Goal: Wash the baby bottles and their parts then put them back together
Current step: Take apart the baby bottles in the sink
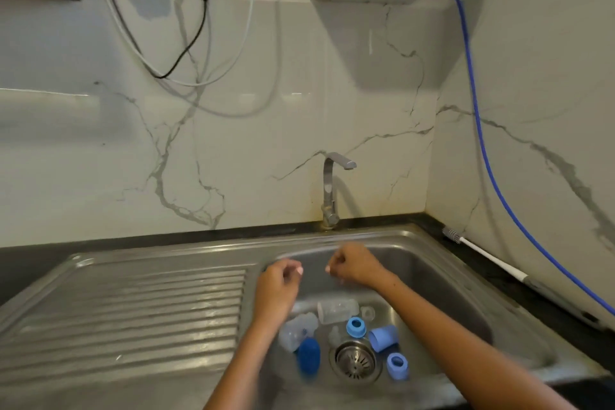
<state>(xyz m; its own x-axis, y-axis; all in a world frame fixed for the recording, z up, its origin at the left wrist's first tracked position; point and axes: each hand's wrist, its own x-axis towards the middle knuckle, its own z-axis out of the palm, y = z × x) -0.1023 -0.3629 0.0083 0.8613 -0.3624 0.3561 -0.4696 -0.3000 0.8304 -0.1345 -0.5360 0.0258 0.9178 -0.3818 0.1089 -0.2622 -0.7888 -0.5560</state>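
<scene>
Bottle parts (356,327) lie below both empty, curled hands (354,265).

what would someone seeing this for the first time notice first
Probably the two hands, left hand and right hand, held with fingers curled above the steel sink, gripping nothing visible. Below them, blue bottle parts and a clear bottle lie scattered around the drain. The bright blue hose running down the right wall also catches the eye.
</scene>
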